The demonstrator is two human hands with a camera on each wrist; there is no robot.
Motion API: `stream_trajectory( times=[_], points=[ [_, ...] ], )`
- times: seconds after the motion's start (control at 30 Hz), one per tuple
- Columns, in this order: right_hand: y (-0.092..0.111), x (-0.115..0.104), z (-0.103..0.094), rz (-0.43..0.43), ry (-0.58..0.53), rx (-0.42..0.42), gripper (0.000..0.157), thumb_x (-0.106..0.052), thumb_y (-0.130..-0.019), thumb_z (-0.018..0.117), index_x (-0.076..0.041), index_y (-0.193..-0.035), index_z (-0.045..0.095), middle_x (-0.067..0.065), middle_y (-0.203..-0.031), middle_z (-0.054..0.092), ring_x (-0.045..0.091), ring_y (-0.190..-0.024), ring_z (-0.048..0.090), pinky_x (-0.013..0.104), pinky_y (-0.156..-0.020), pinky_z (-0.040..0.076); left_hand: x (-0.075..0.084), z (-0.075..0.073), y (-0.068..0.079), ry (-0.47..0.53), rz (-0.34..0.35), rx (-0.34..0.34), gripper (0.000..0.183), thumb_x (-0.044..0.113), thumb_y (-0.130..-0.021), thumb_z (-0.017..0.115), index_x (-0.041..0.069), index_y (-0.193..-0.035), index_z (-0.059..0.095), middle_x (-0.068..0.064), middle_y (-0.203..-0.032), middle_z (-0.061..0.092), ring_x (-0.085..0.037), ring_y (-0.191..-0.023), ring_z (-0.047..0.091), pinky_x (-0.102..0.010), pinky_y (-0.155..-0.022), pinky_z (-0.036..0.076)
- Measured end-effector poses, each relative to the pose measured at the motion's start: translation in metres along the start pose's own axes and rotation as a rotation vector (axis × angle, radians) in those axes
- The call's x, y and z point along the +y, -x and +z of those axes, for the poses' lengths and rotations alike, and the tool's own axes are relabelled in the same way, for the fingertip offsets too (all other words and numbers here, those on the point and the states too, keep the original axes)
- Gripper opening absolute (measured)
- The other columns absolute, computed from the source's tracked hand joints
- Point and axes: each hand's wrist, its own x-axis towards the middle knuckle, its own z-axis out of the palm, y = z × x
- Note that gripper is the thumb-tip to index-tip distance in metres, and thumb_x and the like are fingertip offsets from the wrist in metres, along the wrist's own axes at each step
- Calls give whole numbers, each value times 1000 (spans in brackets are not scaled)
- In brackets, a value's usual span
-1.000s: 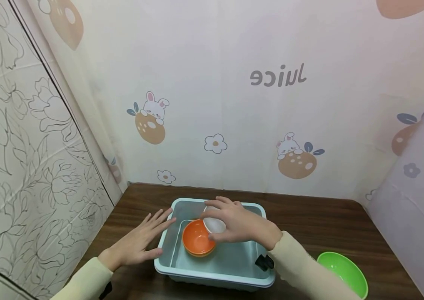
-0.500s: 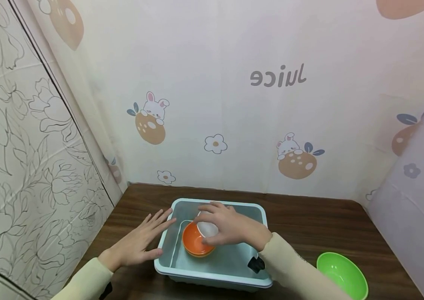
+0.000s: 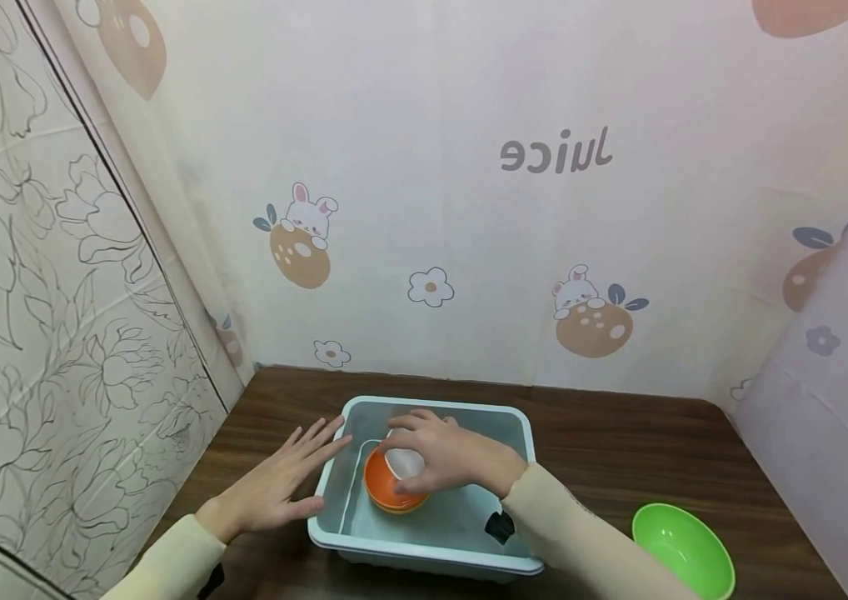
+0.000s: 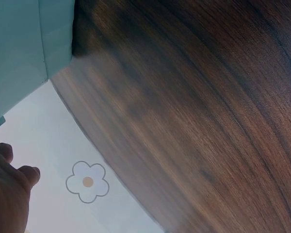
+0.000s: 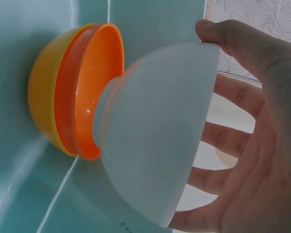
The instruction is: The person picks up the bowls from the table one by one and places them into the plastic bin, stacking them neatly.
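My right hand (image 3: 448,454) grips a white bowl (image 5: 155,131) by its rim, thumb on one side and fingers spread along the other. The bowl's foot overlaps the inside of an orange bowl (image 5: 87,97) in the right wrist view. That orange bowl is nested in a yellow bowl (image 5: 42,92), and both sit in a pale blue plastic basin (image 3: 431,557), left of its middle. Fingers straight and spread, my left hand (image 3: 274,487) lies at the basin's left rim, holding nothing. The left wrist view catches only part of that hand.
A green bowl (image 3: 682,546) stands on the dark wooden table (image 3: 619,442), right of the basin and close to my right forearm. A patterned curtain (image 3: 439,208) hangs behind the table, and a flower-print sheet (image 3: 79,275) borders the left side.
My right hand has moved left and slightly down with the white bowl, bringing it over the orange bowl. The left hand has stayed in place.
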Motion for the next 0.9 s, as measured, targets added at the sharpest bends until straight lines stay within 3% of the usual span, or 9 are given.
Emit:
stream_trajectory(
  times=[0.37, 0.9],
  points=[
    [-13, 0, 9, -26, 42, -38, 48, -51, -91, 70, -39, -136, 63, 3, -158, 48, 34, -146, 39, 75, -102, 42, 1, -2, -2, 8, 0, -16, 78, 45, -98, 60, 18, -164, 29, -9, -174, 13, -52, -154, 21, -80, -113, 21],
    [-28, -2, 25, -47, 109, -81, 51, -54, -89, 73, -38, -137, 64, 2, -158, 49, 33, -144, 43, 73, -100, 46, -1, 1, 1, 7, 23, 14, 76, 47, -101, 57, 18, -164, 28, -12, -174, 15, -49, -156, 17, -82, -111, 20]
  ],
)
